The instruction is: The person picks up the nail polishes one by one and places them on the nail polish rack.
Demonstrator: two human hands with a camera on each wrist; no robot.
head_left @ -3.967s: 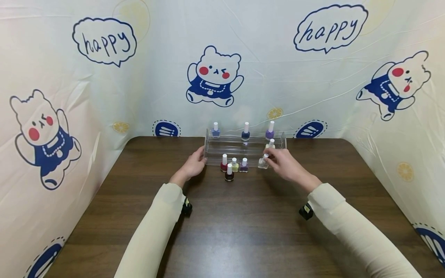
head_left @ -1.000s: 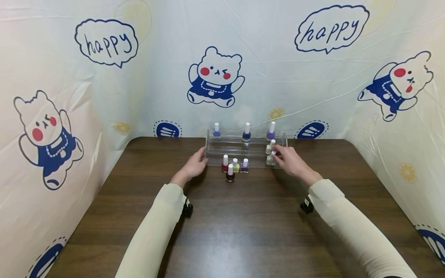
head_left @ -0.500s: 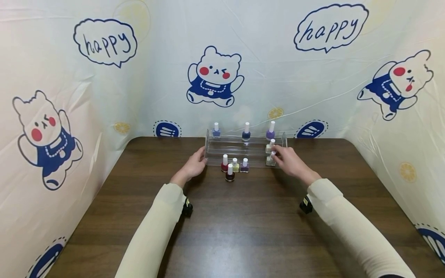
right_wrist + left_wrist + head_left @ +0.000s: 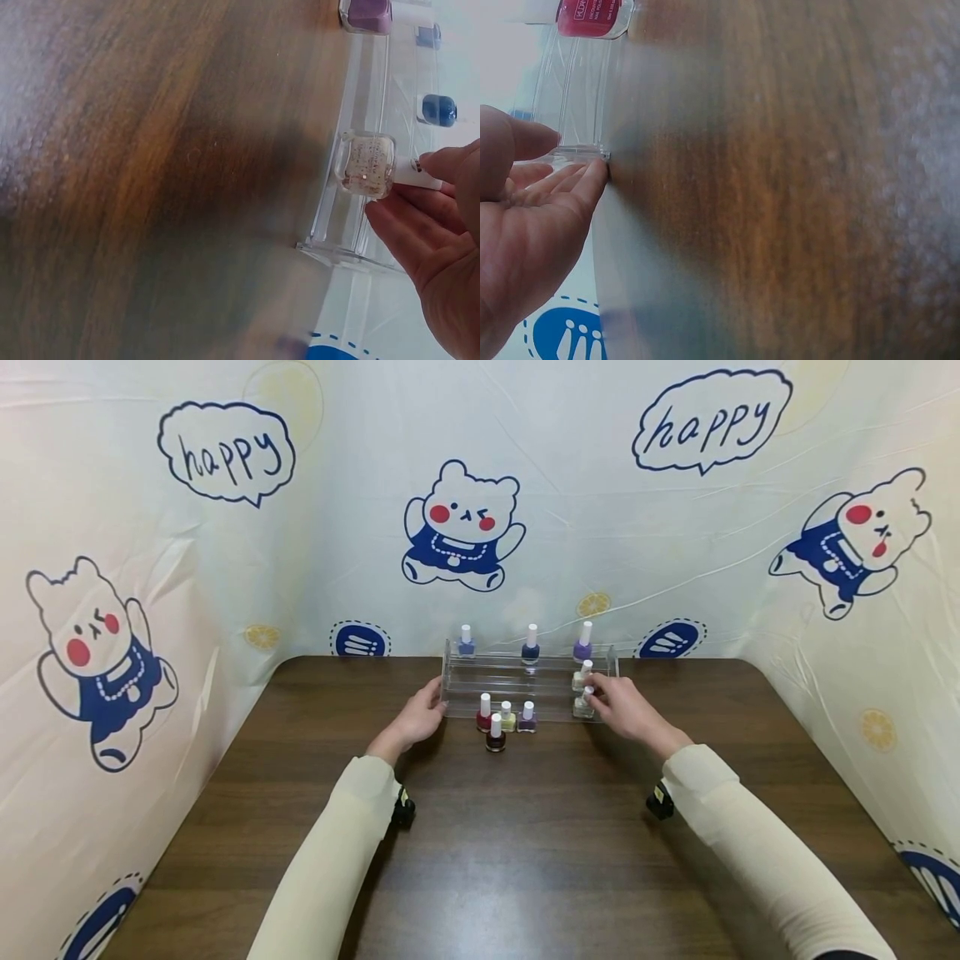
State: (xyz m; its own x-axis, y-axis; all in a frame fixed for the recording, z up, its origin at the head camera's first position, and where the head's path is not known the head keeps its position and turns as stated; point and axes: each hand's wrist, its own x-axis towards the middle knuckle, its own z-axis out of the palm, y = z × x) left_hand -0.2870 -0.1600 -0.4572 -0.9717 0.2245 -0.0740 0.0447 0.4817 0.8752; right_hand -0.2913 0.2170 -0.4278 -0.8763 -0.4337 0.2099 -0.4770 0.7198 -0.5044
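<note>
The right hand's grip (image 4: 444, 232) pinches the white cap (image 4: 412, 173) of a clear bottle (image 4: 365, 165) (its contents look speckled) at the clear rack (image 4: 366, 82). Beyond sit a purple bottle (image 4: 370, 13) — cut by the top edge — and a blue bottle (image 4: 439, 110); wood-grain tabletop (image 4: 150, 150) spreads alongside.

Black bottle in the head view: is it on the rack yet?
No, the black bottle stands on the table, in front of the rack.

Left hand (image 4: 417, 716) and right hand (image 4: 627, 704) well apart, both in a pinch.
</note>
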